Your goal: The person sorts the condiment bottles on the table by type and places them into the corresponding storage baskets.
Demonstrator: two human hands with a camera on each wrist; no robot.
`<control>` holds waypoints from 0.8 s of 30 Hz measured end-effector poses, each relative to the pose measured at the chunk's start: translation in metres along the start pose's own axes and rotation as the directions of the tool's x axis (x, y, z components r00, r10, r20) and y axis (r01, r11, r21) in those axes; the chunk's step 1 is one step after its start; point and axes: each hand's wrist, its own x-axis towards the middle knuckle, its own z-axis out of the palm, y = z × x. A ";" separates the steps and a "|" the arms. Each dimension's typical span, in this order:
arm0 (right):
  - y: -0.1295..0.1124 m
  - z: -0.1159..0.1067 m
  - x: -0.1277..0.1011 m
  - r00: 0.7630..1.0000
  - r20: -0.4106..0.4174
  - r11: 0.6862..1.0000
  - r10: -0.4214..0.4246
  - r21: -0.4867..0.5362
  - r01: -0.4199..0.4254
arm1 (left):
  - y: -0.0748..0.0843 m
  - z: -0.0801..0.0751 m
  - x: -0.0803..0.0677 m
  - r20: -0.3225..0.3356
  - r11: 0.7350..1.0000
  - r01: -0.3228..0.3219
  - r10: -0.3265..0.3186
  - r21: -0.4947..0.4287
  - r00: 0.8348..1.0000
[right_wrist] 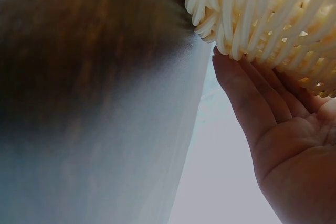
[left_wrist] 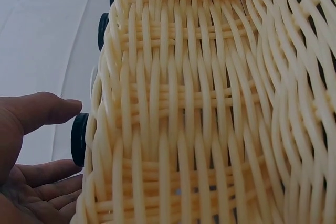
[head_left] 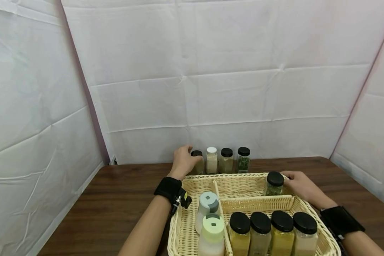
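My left hand reaches past the back left corner of a wicker basket to a black-lidded spice jar on the table. In the left wrist view the left hand has thumb and fingers spread on either side of that jar's lid, palm bare, beside the basket wall. My right hand lies with straight fingers against the basket's back right corner, next to a black-lidded jar of green herbs standing inside. The right wrist view shows the right hand flat under the wicker.
Three more jars stand in a row behind the basket by the white backdrop. The basket's front holds several black-lidded jars; its left compartment holds two pale-capped bottles. The brown table extends left and right of the basket.
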 end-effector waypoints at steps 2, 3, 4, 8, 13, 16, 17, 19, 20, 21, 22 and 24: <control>0.001 0.002 -0.001 1.000 0.004 1.000 0.001 0.004 -0.001 | -0.003 0.001 -0.001 0.005 1.000 0.005 -0.005 0.001 1.000; 0.001 0.003 -0.002 1.000 0.002 1.000 0.002 0.005 -0.002 | -0.004 0.001 -0.002 0.008 1.000 0.007 -0.007 -0.001 1.000; 0.001 0.004 -0.003 1.000 0.001 1.000 0.003 0.006 -0.003 | -0.005 0.002 -0.002 0.013 1.000 0.013 -0.013 -0.006 1.000; 0.002 0.006 -0.005 1.000 -0.014 1.000 -0.006 0.000 0.006 | -0.010 0.004 -0.002 0.032 1.000 0.026 -0.026 -0.015 0.999; 0.003 0.006 -0.006 1.000 -0.017 1.000 -0.001 -0.006 0.001 | -0.011 0.005 -0.002 0.052 0.999 0.033 -0.033 0.004 0.998; 0.002 0.005 -0.005 1.000 -0.014 1.000 0.006 -0.002 -0.006 | -0.011 0.004 -0.003 0.063 0.999 0.041 -0.042 0.015 0.997; 0.001 0.004 -0.005 1.000 -0.012 1.000 0.000 0.001 0.000 | -0.011 0.004 -0.002 0.067 0.999 0.046 -0.047 0.013 0.997; 0.000 0.003 -0.005 1.000 -0.018 1.000 -0.009 0.002 0.009 | -0.010 0.003 -0.002 0.076 0.999 0.052 -0.052 0.007 0.996; -0.001 0.003 -0.005 1.000 -0.019 1.000 -0.011 0.006 0.011 | -0.010 0.003 -0.002 0.080 0.998 0.056 -0.056 0.001 0.995; -0.002 0.002 -0.004 1.000 -0.020 1.000 -0.015 0.006 0.015 | -0.009 0.002 -0.001 0.083 0.998 0.058 -0.057 -0.002 0.995; -0.003 0.001 -0.004 1.000 -0.019 1.000 -0.015 0.008 0.015 | -0.009 0.002 0.000 0.085 0.998 0.057 -0.057 -0.005 0.995; -0.003 0.000 -0.003 1.000 -0.023 1.000 -0.014 -0.001 0.014 | -0.008 0.002 0.002 0.089 0.998 0.057 -0.056 -0.007 0.994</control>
